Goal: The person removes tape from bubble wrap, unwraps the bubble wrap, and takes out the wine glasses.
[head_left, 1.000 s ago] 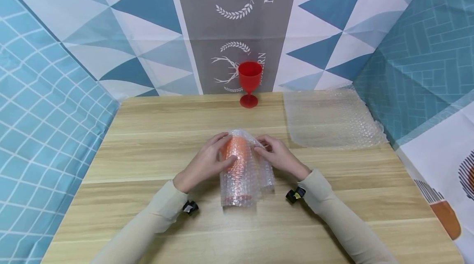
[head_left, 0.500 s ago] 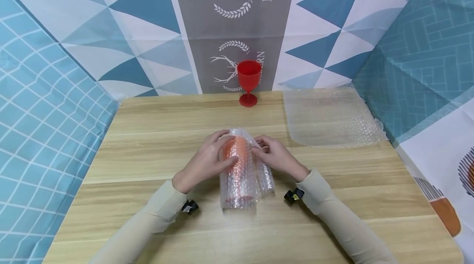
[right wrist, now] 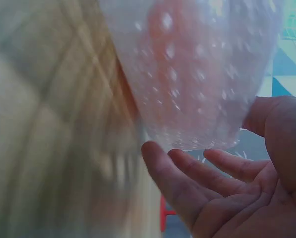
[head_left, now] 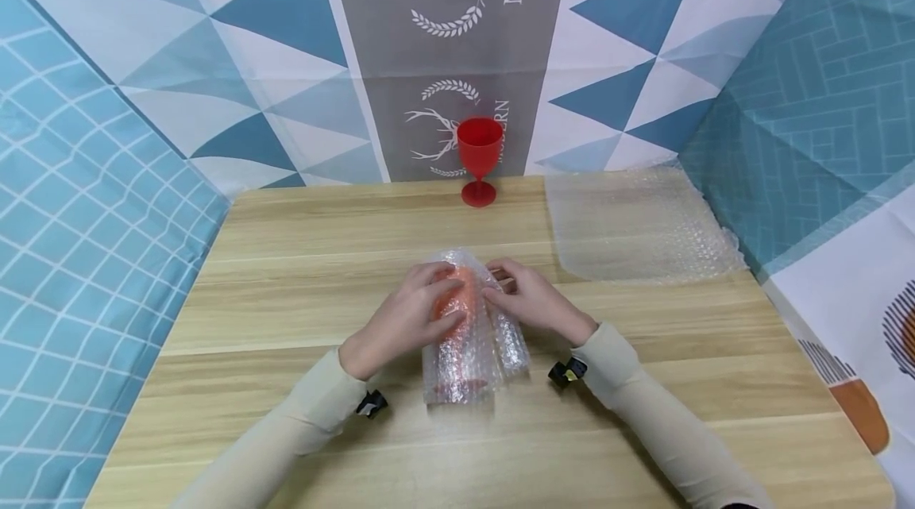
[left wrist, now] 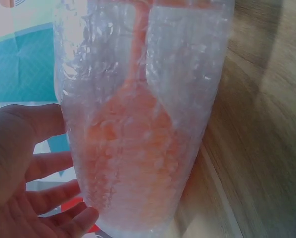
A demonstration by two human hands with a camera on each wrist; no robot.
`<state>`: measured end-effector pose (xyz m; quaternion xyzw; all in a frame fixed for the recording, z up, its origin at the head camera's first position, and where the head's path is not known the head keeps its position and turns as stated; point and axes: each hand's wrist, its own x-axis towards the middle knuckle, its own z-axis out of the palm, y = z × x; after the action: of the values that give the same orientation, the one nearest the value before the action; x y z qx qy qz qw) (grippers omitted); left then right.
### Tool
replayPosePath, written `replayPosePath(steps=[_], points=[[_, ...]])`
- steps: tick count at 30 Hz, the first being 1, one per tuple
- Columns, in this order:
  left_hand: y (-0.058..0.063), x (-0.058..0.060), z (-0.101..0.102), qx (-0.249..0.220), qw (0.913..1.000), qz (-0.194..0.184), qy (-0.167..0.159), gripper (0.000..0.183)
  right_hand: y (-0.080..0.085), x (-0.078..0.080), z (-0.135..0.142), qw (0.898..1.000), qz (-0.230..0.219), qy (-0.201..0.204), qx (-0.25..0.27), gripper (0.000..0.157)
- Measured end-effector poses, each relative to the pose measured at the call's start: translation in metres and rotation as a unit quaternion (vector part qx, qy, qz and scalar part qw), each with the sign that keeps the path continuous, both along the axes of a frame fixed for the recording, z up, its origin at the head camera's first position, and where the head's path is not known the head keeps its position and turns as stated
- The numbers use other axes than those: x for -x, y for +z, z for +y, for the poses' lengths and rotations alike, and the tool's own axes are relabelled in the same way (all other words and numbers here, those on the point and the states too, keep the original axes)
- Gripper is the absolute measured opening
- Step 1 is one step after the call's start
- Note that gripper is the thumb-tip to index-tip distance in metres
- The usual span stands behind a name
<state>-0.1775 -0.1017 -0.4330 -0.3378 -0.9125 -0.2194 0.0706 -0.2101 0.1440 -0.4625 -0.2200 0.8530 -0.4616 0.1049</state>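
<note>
An orange-red goblet [head_left: 456,302] lies on its side inside a sheet of bubble wrap [head_left: 461,358], its bowl toward the back and its foot toward the front. My left hand [head_left: 411,310] holds the wrapped bowl from the left, thumb and fingers bent over the wrap. On the other side my right hand [head_left: 536,294] pinches the free right flap of the wrap near its upper end. In the left wrist view the goblet's stem and bowl [left wrist: 133,124] show through the plastic. The right wrist view has the thumb and fingers around the edge of the wrap [right wrist: 197,99].
A red goblet [head_left: 480,152] stands upright at the back of the wooden table [head_left: 322,255]. Another bubble wrap sheet [head_left: 636,227] lies flat at the back right. Patterned cloth walls [head_left: 286,56] border the back and sides.
The right hand has shifted slightly left with the flap, bringing it closer to the goblet. The left fingers have moved a little further over the wrap. The standing red goblet stays in place.
</note>
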Motion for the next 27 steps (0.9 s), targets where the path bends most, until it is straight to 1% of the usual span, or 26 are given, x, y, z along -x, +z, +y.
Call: replayPosePath(steps=[4,9,12,14,16,21,27], points=[[-0.001,0.001,0.001,0.002,1.0,-0.001,-0.004,0.045,0.012,0.008,-0.002,1.0,0.006,0.005,-0.016,0.049],[-0.002,0.002,0.003,0.005,0.9999,0.01,-0.012,0.046,0.026,0.023,-0.01,0.999,0.022,-0.003,-0.03,0.045],[-0.001,0.002,0.004,0.008,0.9998,0.009,-0.014,0.046,0.032,0.031,-0.015,0.999,0.037,0.001,-0.032,0.043],[-0.001,0.002,0.004,0.006,0.9999,0.006,-0.014,0.046,0.035,0.036,-0.018,0.999,0.042,0.004,-0.032,0.041],[-0.001,0.002,0.004,0.004,0.9999,0.002,-0.013,0.046,0.036,0.04,-0.022,0.999,0.037,0.003,-0.03,0.039],[-0.001,0.003,0.003,0.0,0.9999,-0.007,-0.012,0.045,0.039,0.047,-0.029,0.999,0.037,0.007,-0.039,0.035],[0.001,0.002,0.001,0.002,0.9998,-0.021,-0.005,0.045,0.037,0.051,-0.032,0.995,0.068,0.009,-0.07,0.026]])
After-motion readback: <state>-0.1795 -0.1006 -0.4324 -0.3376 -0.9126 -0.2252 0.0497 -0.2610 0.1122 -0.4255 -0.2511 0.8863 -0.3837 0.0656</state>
